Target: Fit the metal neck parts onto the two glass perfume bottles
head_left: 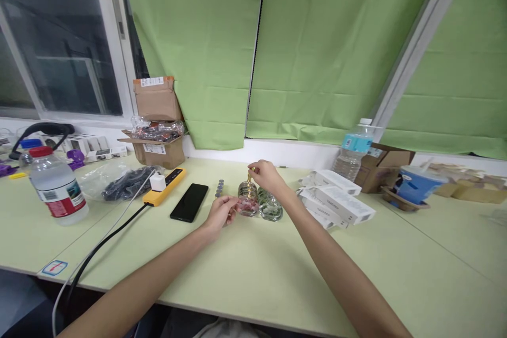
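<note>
A small clear glass bottle (248, 202) with pinkish contents stands on the pale green table (253, 269). My left hand (221, 214) holds its lower left side. My right hand (266, 175) pinches the small gold top above the bottle. A second clear bottle (270, 207), greenish inside, lies just to the right of the first one, under my right wrist. A short row of small dark caps (219, 188) sits to the left of the bottles.
A black phone (189, 202), a yellow power strip (165, 186) with a white plug and a water bottle (57, 185) lie left. An open cardboard box (157, 149) stands at the back left. White boxes (336, 198), another water bottle (354, 150) and a blue cup (415, 185) sit right.
</note>
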`<control>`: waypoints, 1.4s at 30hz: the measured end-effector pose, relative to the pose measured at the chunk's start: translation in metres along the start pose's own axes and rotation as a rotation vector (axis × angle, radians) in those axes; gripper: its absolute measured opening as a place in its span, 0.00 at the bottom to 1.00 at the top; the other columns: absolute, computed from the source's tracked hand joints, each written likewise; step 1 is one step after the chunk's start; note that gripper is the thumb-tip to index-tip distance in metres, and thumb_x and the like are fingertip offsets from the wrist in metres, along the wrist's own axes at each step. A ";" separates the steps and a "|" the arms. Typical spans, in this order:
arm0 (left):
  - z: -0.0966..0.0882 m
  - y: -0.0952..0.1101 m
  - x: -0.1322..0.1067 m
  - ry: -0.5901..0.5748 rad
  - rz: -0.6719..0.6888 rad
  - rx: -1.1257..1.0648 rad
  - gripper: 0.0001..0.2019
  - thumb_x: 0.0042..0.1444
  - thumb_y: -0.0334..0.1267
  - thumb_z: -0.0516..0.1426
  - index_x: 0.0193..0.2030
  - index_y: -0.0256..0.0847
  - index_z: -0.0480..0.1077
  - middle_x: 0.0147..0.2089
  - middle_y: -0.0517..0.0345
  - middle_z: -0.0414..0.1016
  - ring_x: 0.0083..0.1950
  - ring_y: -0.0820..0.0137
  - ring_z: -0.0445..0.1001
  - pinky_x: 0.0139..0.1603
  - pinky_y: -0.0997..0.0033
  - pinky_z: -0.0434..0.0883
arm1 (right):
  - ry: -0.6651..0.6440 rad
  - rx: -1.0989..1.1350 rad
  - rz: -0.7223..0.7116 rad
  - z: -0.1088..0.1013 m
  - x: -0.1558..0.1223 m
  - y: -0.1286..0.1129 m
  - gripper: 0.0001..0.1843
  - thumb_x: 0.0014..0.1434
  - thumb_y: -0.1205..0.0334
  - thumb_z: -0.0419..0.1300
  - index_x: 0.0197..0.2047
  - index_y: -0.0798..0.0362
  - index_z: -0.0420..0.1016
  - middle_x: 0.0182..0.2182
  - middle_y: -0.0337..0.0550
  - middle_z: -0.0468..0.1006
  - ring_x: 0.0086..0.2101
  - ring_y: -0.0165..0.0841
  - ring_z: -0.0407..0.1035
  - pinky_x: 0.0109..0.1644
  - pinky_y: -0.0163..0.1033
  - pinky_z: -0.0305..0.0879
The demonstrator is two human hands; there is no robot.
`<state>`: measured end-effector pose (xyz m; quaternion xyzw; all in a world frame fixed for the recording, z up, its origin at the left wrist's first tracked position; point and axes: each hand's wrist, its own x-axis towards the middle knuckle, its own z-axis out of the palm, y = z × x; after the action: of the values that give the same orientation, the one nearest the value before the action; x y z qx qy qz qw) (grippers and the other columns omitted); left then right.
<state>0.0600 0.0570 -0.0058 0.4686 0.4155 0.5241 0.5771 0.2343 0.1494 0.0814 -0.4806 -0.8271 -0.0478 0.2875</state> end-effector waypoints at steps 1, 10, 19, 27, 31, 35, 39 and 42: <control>0.000 0.000 0.000 -0.003 0.001 0.002 0.17 0.47 0.49 0.63 0.35 0.37 0.71 0.28 0.59 0.71 0.19 0.80 0.60 0.19 0.77 0.50 | -0.005 0.001 -0.005 0.001 0.000 0.000 0.16 0.60 0.65 0.55 0.46 0.57 0.82 0.40 0.51 0.81 0.40 0.36 0.73 0.47 0.35 0.61; 0.000 -0.003 0.001 -0.011 0.010 0.009 0.16 0.48 0.50 0.62 0.34 0.38 0.70 0.27 0.60 0.72 0.18 0.81 0.59 0.18 0.77 0.50 | -0.083 0.052 0.003 0.004 -0.003 -0.002 0.15 0.58 0.67 0.56 0.43 0.55 0.83 0.40 0.49 0.83 0.38 0.37 0.75 0.45 0.35 0.63; 0.001 -0.002 0.000 -0.011 0.015 0.036 0.15 0.48 0.49 0.62 0.34 0.38 0.69 0.27 0.61 0.71 0.19 0.80 0.60 0.18 0.78 0.49 | -0.110 0.108 0.012 0.003 -0.004 -0.007 0.11 0.55 0.68 0.58 0.34 0.56 0.83 0.30 0.50 0.83 0.33 0.36 0.72 0.38 0.35 0.60; 0.001 -0.003 0.000 -0.002 0.029 0.055 0.14 0.51 0.49 0.59 0.34 0.38 0.70 0.28 0.60 0.71 0.18 0.80 0.59 0.19 0.77 0.49 | -0.123 0.164 0.039 0.009 -0.005 -0.003 0.11 0.53 0.63 0.60 0.27 0.60 0.80 0.17 0.36 0.72 0.26 0.28 0.60 0.33 0.33 0.54; -0.002 0.000 0.002 0.037 0.108 0.102 0.14 0.53 0.49 0.58 0.35 0.39 0.70 0.27 0.60 0.71 0.18 0.79 0.58 0.20 0.76 0.50 | -0.115 0.161 0.012 0.010 -0.006 -0.002 0.14 0.56 0.64 0.57 0.24 0.60 0.79 0.18 0.36 0.70 0.25 0.26 0.57 0.33 0.33 0.53; -0.014 0.012 0.002 0.208 0.425 0.463 0.10 0.59 0.46 0.55 0.36 0.42 0.70 0.31 0.57 0.72 0.28 0.72 0.68 0.30 0.73 0.61 | -0.124 0.121 0.015 0.010 -0.005 -0.003 0.12 0.57 0.65 0.57 0.26 0.57 0.79 0.22 0.42 0.77 0.27 0.30 0.63 0.35 0.34 0.56; -0.029 0.023 0.001 0.354 0.562 0.983 0.09 0.62 0.42 0.53 0.46 0.45 0.69 0.46 0.52 0.73 0.44 0.63 0.73 0.39 0.69 0.63 | -0.135 0.078 -0.019 0.008 -0.006 -0.004 0.12 0.58 0.66 0.56 0.30 0.55 0.81 0.28 0.47 0.81 0.32 0.35 0.70 0.38 0.35 0.59; -0.035 0.022 0.004 0.424 0.479 1.254 0.17 0.62 0.45 0.53 0.55 0.44 0.63 0.53 0.46 0.70 0.51 0.56 0.72 0.41 0.65 0.64 | -0.157 0.044 -0.028 0.006 -0.007 -0.004 0.13 0.59 0.66 0.55 0.37 0.56 0.82 0.35 0.50 0.82 0.36 0.37 0.72 0.42 0.35 0.61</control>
<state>0.0220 0.0647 0.0085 0.6792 0.6283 0.3784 -0.0265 0.2310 0.1442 0.0739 -0.4648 -0.8545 0.0041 0.2318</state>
